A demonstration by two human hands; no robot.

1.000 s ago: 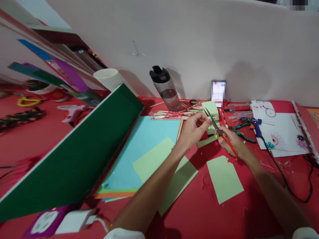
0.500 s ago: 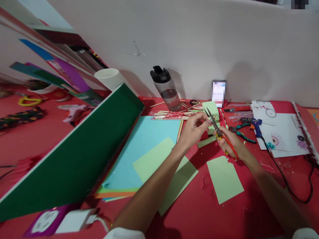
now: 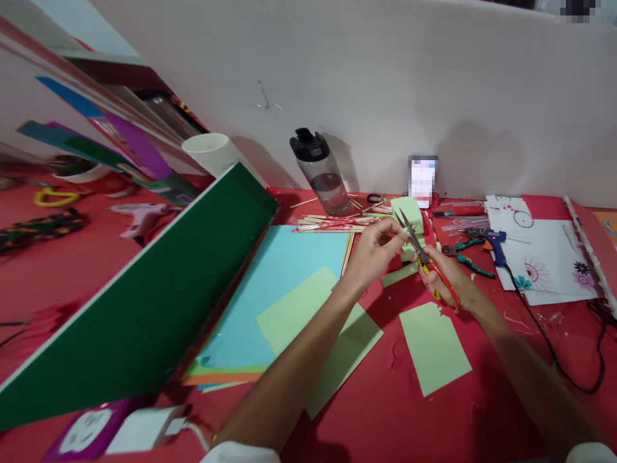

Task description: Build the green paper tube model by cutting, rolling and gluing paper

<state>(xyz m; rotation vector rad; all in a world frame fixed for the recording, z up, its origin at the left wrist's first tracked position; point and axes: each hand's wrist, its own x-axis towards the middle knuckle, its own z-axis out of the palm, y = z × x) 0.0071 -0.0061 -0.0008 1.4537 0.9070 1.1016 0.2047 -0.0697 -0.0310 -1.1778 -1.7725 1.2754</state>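
Observation:
My right hand (image 3: pixel 436 276) is wrapped round the handles of a pair of scissors (image 3: pixel 448 281) with red and yellow grips. Their blades point up and to the left, slightly parted. Just left of them, my left hand (image 3: pixel 380 247) pinches a small pale piece of paper (image 3: pixel 405 232) at its fingertips, close beside the blades; its shape is too small to make out. Behind both hands stands a folded pale green paper form (image 3: pixel 407 211). A green strip (image 3: pixel 398 276) lies below the hands, and a green sheet with a ragged top edge (image 3: pixel 436 350) lies nearer me.
Thin sticks (image 3: pixel 332 224) lie by a water bottle (image 3: pixel 321 173). A lit phone (image 3: pixel 422 182) leans on the wall. Pliers (image 3: pixel 475 264) and a blue glue gun (image 3: pixel 495 244) with a trailing cord are at right. Blue sheets (image 3: pixel 245 308) and a slanted green board (image 3: pixel 144 289) fill the left.
Almost nothing differs. Both hands, the scissors and the small piece keep practically the same place; the view has shifted very slightly.

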